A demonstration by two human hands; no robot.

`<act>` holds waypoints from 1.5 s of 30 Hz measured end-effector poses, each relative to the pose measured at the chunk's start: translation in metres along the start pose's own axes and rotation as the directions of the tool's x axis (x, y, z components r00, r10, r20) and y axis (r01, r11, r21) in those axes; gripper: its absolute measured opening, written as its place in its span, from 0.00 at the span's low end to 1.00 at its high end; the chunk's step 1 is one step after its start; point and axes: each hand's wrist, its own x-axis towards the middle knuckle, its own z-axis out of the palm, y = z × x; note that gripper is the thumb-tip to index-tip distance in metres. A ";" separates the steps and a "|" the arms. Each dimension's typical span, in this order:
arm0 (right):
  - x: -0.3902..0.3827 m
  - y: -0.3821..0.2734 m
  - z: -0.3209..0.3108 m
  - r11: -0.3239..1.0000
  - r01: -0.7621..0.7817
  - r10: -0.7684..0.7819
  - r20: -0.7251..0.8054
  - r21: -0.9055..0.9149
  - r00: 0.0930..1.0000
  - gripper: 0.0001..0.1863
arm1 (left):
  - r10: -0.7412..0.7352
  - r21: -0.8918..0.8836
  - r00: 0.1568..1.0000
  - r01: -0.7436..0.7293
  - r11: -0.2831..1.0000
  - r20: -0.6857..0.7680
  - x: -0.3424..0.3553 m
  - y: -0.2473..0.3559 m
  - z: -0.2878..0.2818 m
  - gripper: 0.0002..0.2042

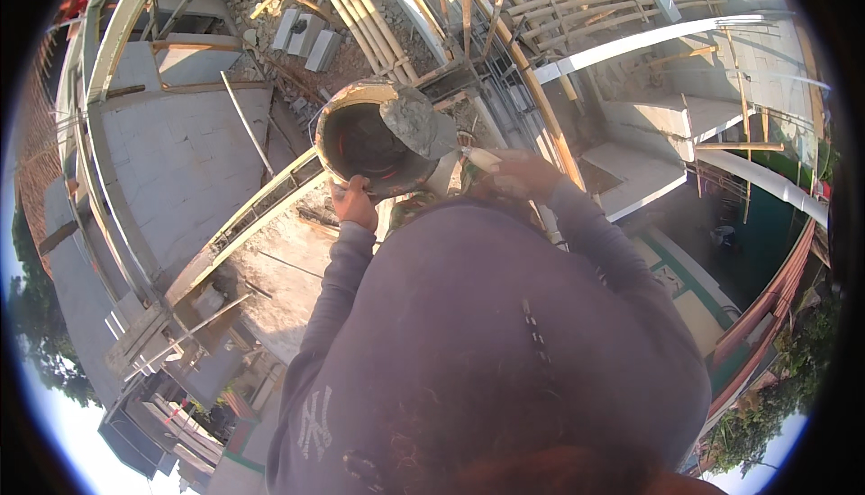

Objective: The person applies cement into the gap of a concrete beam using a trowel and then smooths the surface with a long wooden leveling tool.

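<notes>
My left hand (pixel 354 204) pinches the bucket (pixel 360 92) at its near-left rim. My right hand (pixel 524 175) wraps the trowel (pixel 442 139) handle, fingers blurry. Mortar (pixel 409 121) on blade hides bucket's right rim; bucket's bottom too dark.

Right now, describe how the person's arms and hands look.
The left sleeve and right sleeve are long, greyish purple and reach about the wrist. The left grip and the right grip are bare hands without gloves. A pale printed mark shows on the top's left side.
</notes>
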 end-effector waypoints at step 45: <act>0.094 0.106 -0.037 0.453 -0.580 -0.175 -0.706 -0.677 0.686 0.33 | -0.347 -0.316 0.931 0.298 0.901 -0.112 -0.029 -0.014 -0.083 0.11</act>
